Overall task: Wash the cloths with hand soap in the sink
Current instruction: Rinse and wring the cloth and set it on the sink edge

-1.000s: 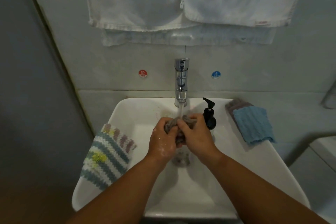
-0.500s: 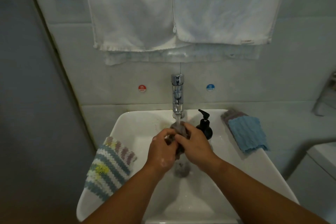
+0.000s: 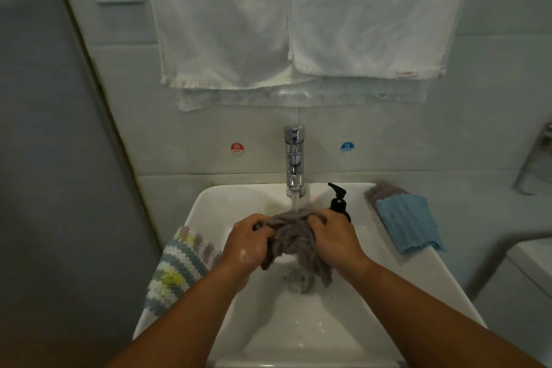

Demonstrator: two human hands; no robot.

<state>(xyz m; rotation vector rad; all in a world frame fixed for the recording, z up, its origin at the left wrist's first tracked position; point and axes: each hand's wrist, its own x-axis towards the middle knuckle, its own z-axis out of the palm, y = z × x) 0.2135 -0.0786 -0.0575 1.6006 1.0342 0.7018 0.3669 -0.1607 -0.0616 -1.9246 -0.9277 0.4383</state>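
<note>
Moved: since half a second ago my left hand (image 3: 246,243) and right hand (image 3: 334,240) have drawn apart, and the grey cloth (image 3: 291,236), bunched between them before, now stretches wider under the water (image 3: 294,202).
Left hand: fingers (image 3: 257,219) curled tight round the cloth's left edge, with suds on the back of the hand.
Right hand: fingers curled round the right edge, gripping it.
Grey cloth: held over the middle of the sink (image 3: 227,206), its lower end hanging towards the drain.
Water: runs from the tap (image 3: 294,158) onto the top of the cloth.
Soap bottle (image 3: 339,203): black pump, on the rim just behind my right hand.
Left rim: striped cloth (image 3: 179,269) draped over the edge.
Right rim: blue cloth (image 3: 407,224) lying on a purplish cloth (image 3: 380,190).
Wall: white towels (image 3: 268,24) hang above the tap.
</note>
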